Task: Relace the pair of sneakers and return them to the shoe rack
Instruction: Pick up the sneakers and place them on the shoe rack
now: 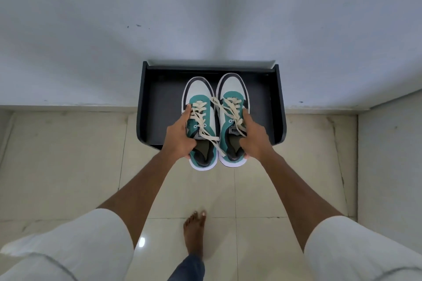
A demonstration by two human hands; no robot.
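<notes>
The left hand [180,137] wraps its grip around the outer side of the left teal-and-white lace-up sneaker [201,121]. Just right of it, touching, the right matching sneaker [231,118] sits clasped in the right hand [254,138], both over the black shoe rack [159,102].

The left hand [180,138] covers the outer side of the left sneaker [201,107]; its fingers [190,147] curl into the collar, so their tips are hidden. The right hand [254,138] covers the outer side of the right sneaker [233,98] in the same way. Whether the soles rest on the rack [159,98] or hang just above it cannot be told. The tongue label [234,130] is too small to read. The rack's lower levels and legs are hidden beneath its top shelf. Both sleeves [75,246] are cut off by the bottom edge. Only one bare foot [194,228] shows; the other is out of view.
</notes>
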